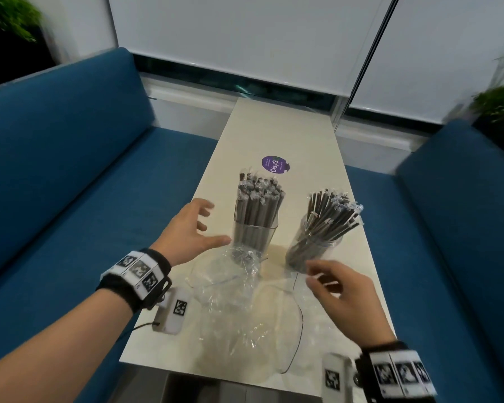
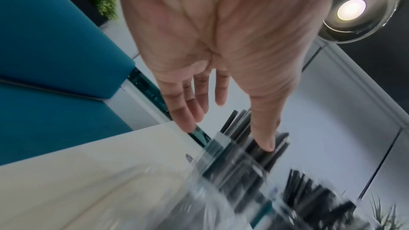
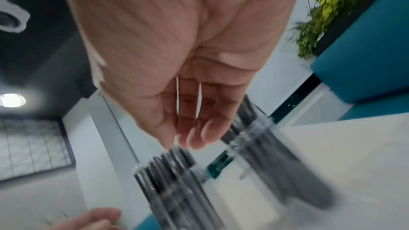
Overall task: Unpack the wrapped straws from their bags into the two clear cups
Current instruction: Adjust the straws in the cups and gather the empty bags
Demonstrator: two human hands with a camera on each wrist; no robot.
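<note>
Straws (image 1: 258, 210) in cups, hands (image 1: 191, 228) beside

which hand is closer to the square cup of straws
Left. The left hand hovers open just beside the square cup; the right hand is nearer the round cup.

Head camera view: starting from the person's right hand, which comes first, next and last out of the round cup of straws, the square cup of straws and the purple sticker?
From the right hand:
1. The round cup, tilted, just beyond the fingertips on the table's right side.
2. The square cup, upright, further left and back.
3. The purple sticker, flat on the table behind both cups.
</note>
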